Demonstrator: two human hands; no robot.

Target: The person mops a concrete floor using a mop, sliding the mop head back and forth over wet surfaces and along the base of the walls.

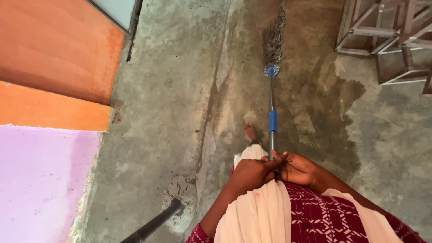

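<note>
Your two hands, left hand [248,174] and right hand [297,168], meet on the mop handle [272,112], which runs ahead to the mop head [273,42] on the floor [180,90]. A foot [249,132] lies just left of the handle; metal frames [387,40] stand far right, a wall [54,90] left.

Packages: none in view. Labels: none in view. Signs: none in view. Screens: none in view.
</note>
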